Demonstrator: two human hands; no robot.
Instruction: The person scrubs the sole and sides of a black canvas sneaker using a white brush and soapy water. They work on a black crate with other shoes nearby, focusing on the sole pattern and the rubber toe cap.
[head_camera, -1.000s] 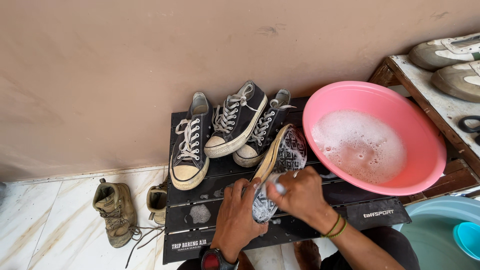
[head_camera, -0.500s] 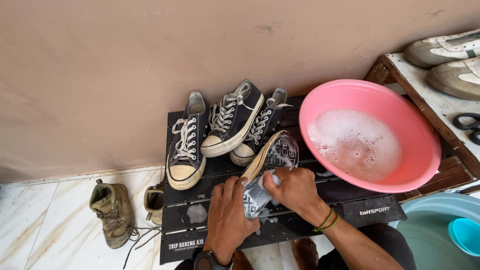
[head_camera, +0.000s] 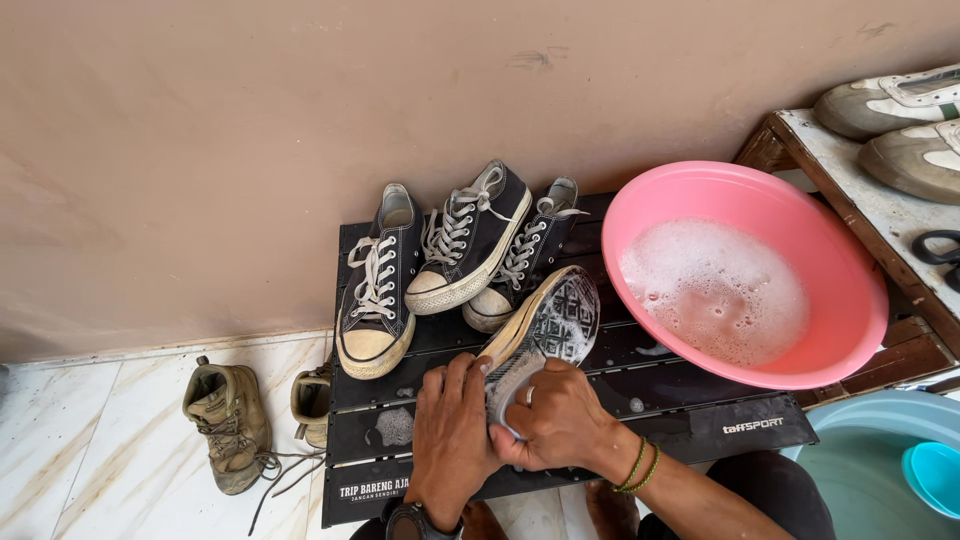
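A sneaker (head_camera: 550, 325) lies on its side on the black slatted table (head_camera: 650, 375), its soapy sole turned up. My left hand (head_camera: 452, 440) grips the heel end of it. Pressed on the sole, my right hand (head_camera: 562, 420) is closed around a small brush that is mostly hidden by the fingers. Three more dark sneakers with white laces (head_camera: 470, 240) stand at the back of the table by the wall. A pink basin (head_camera: 745, 270) with foamy water sits on the table's right side.
Two tan boots (head_camera: 230, 425) lie on the marble floor at left. A wooden shelf (head_camera: 850, 200) at right holds two pale shoes (head_camera: 900, 105). At bottom right stands a teal tub (head_camera: 865, 470) with a blue scoop (head_camera: 935, 475). The beige wall runs behind.
My right hand has slid down the sole from near the toe toward the heel, next to my left hand. The view has shifted slightly.
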